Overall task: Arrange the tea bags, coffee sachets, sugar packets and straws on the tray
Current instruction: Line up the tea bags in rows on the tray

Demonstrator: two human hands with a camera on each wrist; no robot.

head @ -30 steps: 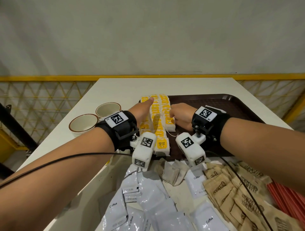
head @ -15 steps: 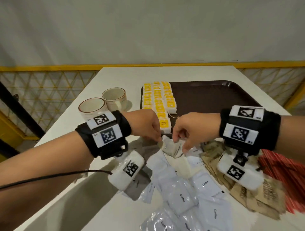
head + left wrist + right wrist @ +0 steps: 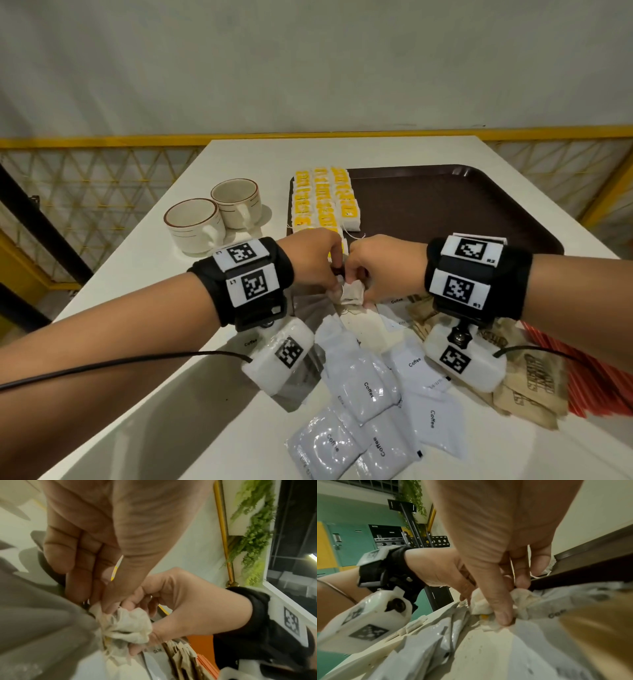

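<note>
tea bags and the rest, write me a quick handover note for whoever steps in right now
Left hand: fingers curled, pinching the loose tea bags on the table just in front of the tray.
Right hand: fingers curled on the same crumpled tea bags.
Done: rows of yellow-tagged tea bags lie at the tray's left end.
Left: the handful being held, then the coffee sachets, the brown sugar packets and the red straws, all on the table, none on the tray.
Two cups stand left of the tray.
</note>
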